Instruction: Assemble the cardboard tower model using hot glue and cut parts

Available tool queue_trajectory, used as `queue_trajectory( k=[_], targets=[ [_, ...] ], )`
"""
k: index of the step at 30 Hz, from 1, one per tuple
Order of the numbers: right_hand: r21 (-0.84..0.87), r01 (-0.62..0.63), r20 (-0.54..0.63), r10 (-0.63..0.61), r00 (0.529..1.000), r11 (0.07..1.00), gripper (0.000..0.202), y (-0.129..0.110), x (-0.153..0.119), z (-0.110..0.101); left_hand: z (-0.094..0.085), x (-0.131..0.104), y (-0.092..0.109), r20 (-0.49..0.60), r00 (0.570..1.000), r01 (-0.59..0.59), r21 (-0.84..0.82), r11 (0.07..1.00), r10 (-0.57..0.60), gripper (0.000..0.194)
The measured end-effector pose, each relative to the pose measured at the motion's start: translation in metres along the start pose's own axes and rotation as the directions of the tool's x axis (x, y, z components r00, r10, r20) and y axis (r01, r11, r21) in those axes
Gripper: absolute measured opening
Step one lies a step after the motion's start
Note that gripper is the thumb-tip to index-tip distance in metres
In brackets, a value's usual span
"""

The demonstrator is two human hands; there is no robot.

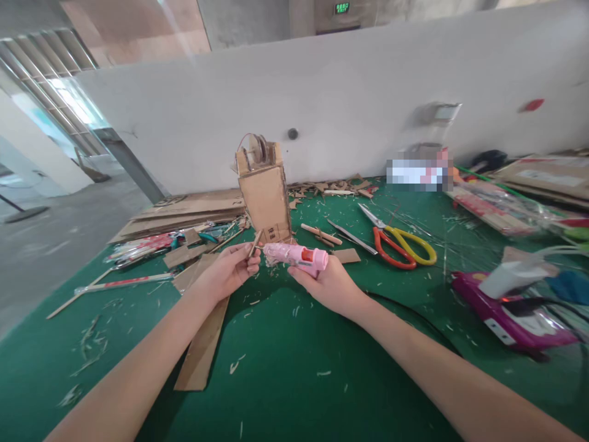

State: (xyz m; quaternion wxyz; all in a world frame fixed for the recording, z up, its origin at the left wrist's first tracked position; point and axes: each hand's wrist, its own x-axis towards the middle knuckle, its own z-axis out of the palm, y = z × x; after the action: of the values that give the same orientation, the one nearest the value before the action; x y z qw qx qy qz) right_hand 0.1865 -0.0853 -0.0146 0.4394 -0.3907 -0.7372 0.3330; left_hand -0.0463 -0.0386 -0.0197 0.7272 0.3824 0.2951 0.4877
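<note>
In my right hand [334, 282] is a pink hot glue gun [294, 255], its nozzle pointing left toward my left hand [237, 267]. Between the fingers of that left hand a small narrow piece of cardboard [256, 243] stands tilted, close to the nozzle; whether they touch I cannot tell. Just behind both hands rises an upright cardboard structure [264, 199] with round discs [258, 149] mounted at its top. A long cardboard strip [205, 353] lies on the table under my left forearm.
Scissors [400, 242] with red and yellow handles lie to the right, beside a pointed metal tool [352, 237]. A purple power strip [510, 319] with plugs sits at the far right. Cardboard sheets [193, 205] are stacked at the left, and scraps litter the green table [294, 393].
</note>
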Motion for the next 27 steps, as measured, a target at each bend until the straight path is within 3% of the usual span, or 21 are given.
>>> queue_trajectory(
  k=[17,22,27],
  targets=[
    [0.007,0.015,0.075,-0.016,0.997,1.0,0.023,0.0007,-0.0024,0.0011,-0.001,0.0013,0.0006,-0.054,0.998,0.023,-0.002,1.0,-0.023,0.012],
    [0.003,0.024,0.034,-0.024,0.999,1.0,0.024,-0.0002,-0.0015,0.0006,-0.0008,0.0012,-0.0001,-0.054,0.998,0.024,-0.001,1.0,-0.024,0.015],
    [-0.048,-0.013,-0.031,0.012,0.999,0.999,0.027,0.0003,-0.0006,0.0001,-0.0005,0.0013,-0.0008,-0.035,0.999,0.036,-0.026,0.999,-0.037,0.006]
  ],
)
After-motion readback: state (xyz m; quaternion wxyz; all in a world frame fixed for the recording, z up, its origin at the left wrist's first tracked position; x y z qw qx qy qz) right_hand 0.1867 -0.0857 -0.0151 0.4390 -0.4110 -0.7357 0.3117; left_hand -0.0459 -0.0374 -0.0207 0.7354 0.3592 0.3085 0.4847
